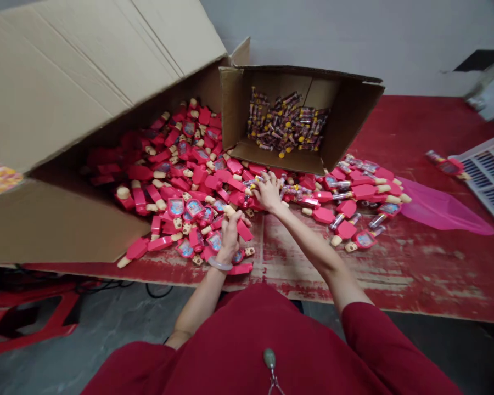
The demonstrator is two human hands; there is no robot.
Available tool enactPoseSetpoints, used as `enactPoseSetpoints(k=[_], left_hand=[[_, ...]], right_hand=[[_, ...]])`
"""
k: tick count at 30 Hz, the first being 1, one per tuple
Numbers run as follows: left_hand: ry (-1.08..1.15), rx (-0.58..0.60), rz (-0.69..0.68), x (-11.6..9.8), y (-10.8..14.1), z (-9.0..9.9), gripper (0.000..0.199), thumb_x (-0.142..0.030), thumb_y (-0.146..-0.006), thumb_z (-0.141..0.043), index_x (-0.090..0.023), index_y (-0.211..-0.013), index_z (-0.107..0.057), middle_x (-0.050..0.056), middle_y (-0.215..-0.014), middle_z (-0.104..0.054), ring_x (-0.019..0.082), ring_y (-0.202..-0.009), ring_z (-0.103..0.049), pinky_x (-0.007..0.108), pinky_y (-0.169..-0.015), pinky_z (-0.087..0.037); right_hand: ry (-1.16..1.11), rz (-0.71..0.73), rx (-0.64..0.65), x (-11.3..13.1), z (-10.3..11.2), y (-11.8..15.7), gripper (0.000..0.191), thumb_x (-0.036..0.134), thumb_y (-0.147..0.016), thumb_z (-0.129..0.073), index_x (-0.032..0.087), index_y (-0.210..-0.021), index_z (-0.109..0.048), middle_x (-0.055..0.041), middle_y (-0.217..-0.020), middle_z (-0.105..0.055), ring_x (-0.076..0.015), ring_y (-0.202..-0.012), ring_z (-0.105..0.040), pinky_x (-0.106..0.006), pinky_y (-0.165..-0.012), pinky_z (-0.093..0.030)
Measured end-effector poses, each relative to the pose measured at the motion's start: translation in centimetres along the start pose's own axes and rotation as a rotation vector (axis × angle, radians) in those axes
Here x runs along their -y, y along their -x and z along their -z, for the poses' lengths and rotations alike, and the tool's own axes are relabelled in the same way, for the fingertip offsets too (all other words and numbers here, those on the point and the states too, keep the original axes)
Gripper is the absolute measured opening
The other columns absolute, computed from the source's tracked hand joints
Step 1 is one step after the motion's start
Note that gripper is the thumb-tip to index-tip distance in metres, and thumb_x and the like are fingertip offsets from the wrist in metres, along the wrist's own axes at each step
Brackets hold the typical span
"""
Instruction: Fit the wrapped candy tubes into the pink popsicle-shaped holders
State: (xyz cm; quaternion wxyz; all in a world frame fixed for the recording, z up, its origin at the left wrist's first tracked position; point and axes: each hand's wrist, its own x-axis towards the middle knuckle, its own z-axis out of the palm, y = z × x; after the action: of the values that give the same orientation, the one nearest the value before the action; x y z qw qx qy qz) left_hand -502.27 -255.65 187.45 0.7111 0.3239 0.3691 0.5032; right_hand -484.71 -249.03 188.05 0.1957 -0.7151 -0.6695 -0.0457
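A pink toy (244, 230) is held in the left hand (229, 236); the fingers are closed around it, and its pink part is seen to the right of the thumb. The right hand (268, 192) is half open, with bent and spread fingers, above small tubes (295, 190) on the heap; whether one is gripped cannot be told. For a clean pick, only one tube should be pinched, and the neighbouring toys should not be dragged with it. The held toy is best kept steady, near the right hand. More tubes are contained in the small box (356, 118), just beyond the right hand.
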Motion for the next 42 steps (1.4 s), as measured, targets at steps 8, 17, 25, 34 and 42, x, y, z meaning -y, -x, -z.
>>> enactPoseSetpoints(k=[8, 17, 25, 34, 42], left_hand=[[0.443, -0.122, -0.085, -3.9, -2.3, -2.5, 0.040, -0.054, -0.080, -0.068, -0.021, -0.070, -0.046, -0.007, -0.057, -0.050, 0.008, -0.047, -0.052, 0.021, -0.052, -0.045], [0.487, -0.076, 0.109, -3.0, -0.2, -5.1, 0.040, -0.056, -0.089, -0.058, -0.020, -0.076, -0.052, -0.004, -0.057, -0.050, 0.008, -0.043, -0.049, 0.022, -0.046, -0.041], [0.388, 0.057, 0.052, -3.5, 2.0, -5.4, 0.045, -0.063, -0.090, -0.052, -0.022, -0.072, -0.045, -0.003, -0.058, -0.043, 0.009, -0.044, -0.042, 0.026, -0.046, -0.038], [0.306, 0.041, -0.028, -2.8, 3.9, -5.0, 0.048, -0.068, -0.087, -0.050, -0.022, -0.073, -0.048, -0.002, -0.057, -0.041, 0.010, -0.047, -0.039, 0.026, -0.049, -0.036], [0.026, 0.353, 0.160, -2.1, 3.2, 0.4, 0.037, -0.052, -0.070, -0.075, -0.020, -0.072, -0.058, 0.003, -0.070, -0.062, 0.017, -0.068, -0.065, 0.028, -0.064, -0.052]], right_hand=[[-0.609, 0.094, -0.051, 2.9, 2.9, 9.5, 0.028, 0.035, -0.092, -0.057, 0.017, -0.113, -0.060, -0.0095, -0.104, -0.071, -0.0215, -0.090, -0.068, -0.034, -0.084, -0.053], [-0.550, 0.019, -0.302, 5.9, 5.5, 15.5, 0.028, 0.041, -0.096, -0.062, 0.016, -0.109, -0.066, -0.0086, -0.093, -0.075, -0.0186, -0.078, -0.071, -0.028, -0.072, -0.055], [-0.538, -0.188, -0.107, 7.9, 7.8, 17.3, 0.032, 0.044, -0.096, -0.056, 0.018, -0.110, -0.068, -0.0109, -0.096, -0.075, -0.0222, -0.081, -0.072, -0.032, -0.077, -0.056], [-0.984, -0.438, -0.068, 8.8, 6.9, 18.6, 0.032, 0.049, -0.084, -0.067, 0.021, -0.098, -0.066, -0.0049, -0.085, -0.072, -0.0190, -0.073, -0.065, -0.030, -0.069, -0.053], [-1.255, -0.443, 0.319, 4.3, 5.3, 19.2, 0.036, 0.050, -0.078, -0.070, 0.020, -0.089, -0.053, 0.0063, -0.064, -0.056, -0.0088, -0.049, -0.043, -0.020, -0.049, -0.036]])
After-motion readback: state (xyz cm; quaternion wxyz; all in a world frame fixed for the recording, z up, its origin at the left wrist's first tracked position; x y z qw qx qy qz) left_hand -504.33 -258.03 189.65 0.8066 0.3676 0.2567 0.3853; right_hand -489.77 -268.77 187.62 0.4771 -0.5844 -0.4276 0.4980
